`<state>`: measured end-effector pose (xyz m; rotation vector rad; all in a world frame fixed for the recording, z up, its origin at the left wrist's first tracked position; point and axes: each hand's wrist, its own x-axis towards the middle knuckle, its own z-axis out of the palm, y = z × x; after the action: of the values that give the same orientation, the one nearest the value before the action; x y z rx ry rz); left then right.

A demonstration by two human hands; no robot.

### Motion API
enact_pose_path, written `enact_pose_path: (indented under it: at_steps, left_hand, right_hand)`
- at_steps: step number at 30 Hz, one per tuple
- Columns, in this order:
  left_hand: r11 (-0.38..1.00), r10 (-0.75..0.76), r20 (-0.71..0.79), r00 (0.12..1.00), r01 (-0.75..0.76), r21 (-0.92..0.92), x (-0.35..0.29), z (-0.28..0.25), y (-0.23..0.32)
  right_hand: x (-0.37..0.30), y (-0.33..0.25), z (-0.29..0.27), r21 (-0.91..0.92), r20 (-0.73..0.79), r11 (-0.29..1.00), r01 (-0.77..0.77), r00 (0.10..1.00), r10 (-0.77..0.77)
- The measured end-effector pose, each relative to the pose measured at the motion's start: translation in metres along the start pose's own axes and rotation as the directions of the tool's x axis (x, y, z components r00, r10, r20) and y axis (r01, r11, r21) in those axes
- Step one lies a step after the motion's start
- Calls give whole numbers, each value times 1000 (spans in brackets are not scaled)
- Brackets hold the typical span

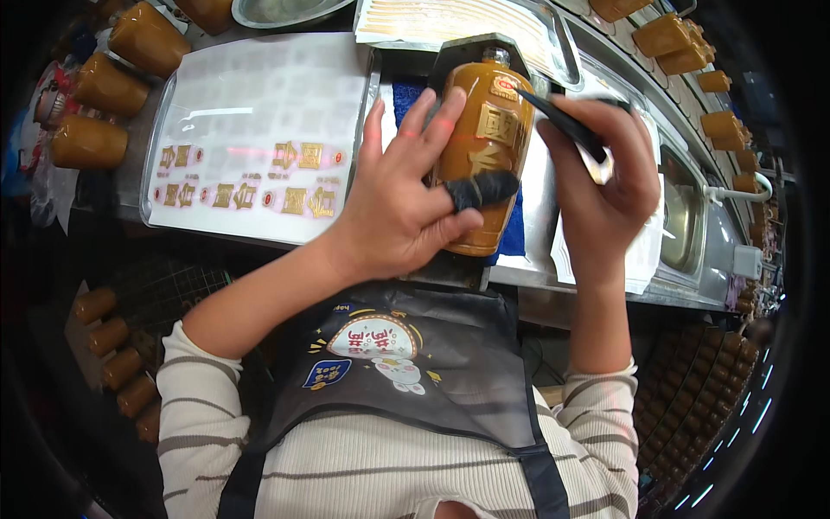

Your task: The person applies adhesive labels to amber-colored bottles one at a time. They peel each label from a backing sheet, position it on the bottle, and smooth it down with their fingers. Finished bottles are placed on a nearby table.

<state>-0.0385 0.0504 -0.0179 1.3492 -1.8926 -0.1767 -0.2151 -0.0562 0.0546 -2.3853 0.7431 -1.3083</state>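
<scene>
An amber-brown bottle (pixel 487 85) leans back over a blue cloth, its neck away from me, with gold raised characters and a small red oval emblem on its front. My left hand (pixel 393 195) lies across its left side with the fingers spread. The index finger wears a black wrap (pixel 484 190) and presses on the bottle's front. In my right hand (pixel 609 169), pinched between thumb and fingers, is a pair of black tweezers (pixel 566 121). Their points are at the bottle's upper right edge, by the emblem; whether they touch it I cannot tell.
Left of the bottle lies a white sheet (pixel 259 95) with rows of gold and red stickers. Behind is a tray (pixel 566 52) of striped sheets. Several brown bottles (pixel 112 84) stand at left; more line the right. A metal sink (pixel 683 216) with a white tap is at right.
</scene>
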Motion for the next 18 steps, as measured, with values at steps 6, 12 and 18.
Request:
enact_pose_path:
  at_steps: [6,12,18]
  left_hand:
    - [859,-333,-138,933,240,-453,-49,-12,21]
    - [509,-557,15,830,355,-784,5,-7,19]
    - [423,-588,-12,809,295,-856,23,28,14]
  right_hand:
    - [-29,-30,0,-90,325,962,258,921,-216]
    - [-30,-17,-14,-2,218,998,70,973,-68]
    - [-82,-16,-14,189,113,959,-213,974,194]
